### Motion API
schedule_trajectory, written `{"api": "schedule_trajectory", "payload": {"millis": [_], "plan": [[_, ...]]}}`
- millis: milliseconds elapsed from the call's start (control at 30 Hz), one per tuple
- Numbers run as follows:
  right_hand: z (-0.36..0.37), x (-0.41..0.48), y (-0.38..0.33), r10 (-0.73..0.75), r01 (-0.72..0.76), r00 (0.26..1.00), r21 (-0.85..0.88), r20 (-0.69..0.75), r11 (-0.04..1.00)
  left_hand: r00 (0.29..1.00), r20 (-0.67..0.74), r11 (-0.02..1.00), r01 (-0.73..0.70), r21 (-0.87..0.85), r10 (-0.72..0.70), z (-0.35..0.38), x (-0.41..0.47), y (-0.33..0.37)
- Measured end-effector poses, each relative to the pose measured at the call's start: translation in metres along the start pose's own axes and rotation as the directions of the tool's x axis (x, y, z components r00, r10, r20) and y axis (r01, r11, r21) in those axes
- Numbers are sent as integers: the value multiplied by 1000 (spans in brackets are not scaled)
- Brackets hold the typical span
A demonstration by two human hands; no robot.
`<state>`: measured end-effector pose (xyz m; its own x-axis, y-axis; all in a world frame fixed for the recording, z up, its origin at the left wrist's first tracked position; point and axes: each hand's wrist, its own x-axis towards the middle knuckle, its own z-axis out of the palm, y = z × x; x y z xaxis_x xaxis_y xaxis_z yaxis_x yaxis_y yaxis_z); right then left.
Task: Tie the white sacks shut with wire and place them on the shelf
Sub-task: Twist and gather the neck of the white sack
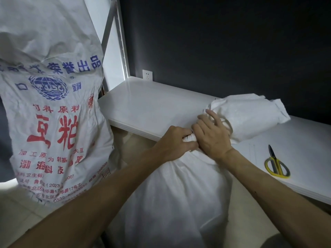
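— Where was the sack you were working on?

— The plain white sack [172, 203] stood on the floor right in front of me, leaning against the front edge of the white shelf [154, 106]. Its neck [188, 138] was bunched into a tight twist, and the loose top [250, 115] flopped over onto the shelf board.

— And your hands?

— My left hand [174, 143] was clenched around the twisted neck from the left. My right hand [213, 136] pressed against it from the right, thumb and lower fingers gripping the neck, the upper fingers spread over the floppy top. I couldn't make out any wire between them.

— What else was around?

— A pair of yellow-handled scissors [276, 165] lay on the shelf to my right, well apart from the sack. On my left stood a taller printed sack [53, 113] with red and blue lettering. A wall socket [147, 75] sat on the dark wall behind the shelf.
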<state>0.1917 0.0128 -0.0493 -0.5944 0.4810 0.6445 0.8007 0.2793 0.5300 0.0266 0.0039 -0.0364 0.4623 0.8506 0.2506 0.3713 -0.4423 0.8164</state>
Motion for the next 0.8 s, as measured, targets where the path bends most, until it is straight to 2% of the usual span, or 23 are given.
{"api": "schedule_trajectory", "payload": {"millis": [133, 233, 300, 400, 500, 600, 667, 733, 800], "plan": [[-1, 11, 3, -43, 44, 999, 54, -17, 998, 996, -92, 999, 22, 48, -18, 4, -10, 1], [-8, 17, 14, -54, 54, 999, 69, -3, 996, 960, -168, 969, 238, 62, -225, 10, -16, 4], [-15, 20, 16, -63, 60, 997, 69, 39, 996, 943, -112, 937, 327, 127, -314, 7, -15, 0], [-21, 25, 12, -87, 75, 989, 102, 119, 992, 949, -44, 927, 316, 205, -314, 3, -14, -5], [-27, 28, 8, -74, 22, 956, 181, 284, 983, 960, -132, 915, 277, 292, -248, 6, -15, -13], [-36, 30, 10, -58, -63, 852, 213, 521, 975, 990, -125, 847, 116, 519, -59, 11, -15, -21], [-37, 29, 10, -52, -202, 705, 269, 708, 942, 995, -103, 824, 41, 565, 20, 10, -14, -30], [-38, 28, 7, -58, -373, 596, 339, 801, 864, 991, -69, 793, -50, 607, 116, 8, -13, -37], [-37, 27, 1, -57, -489, 543, 371, 838, 790, 982, 20, 701, -148, 698, 188, 5, -13, -40]]}}
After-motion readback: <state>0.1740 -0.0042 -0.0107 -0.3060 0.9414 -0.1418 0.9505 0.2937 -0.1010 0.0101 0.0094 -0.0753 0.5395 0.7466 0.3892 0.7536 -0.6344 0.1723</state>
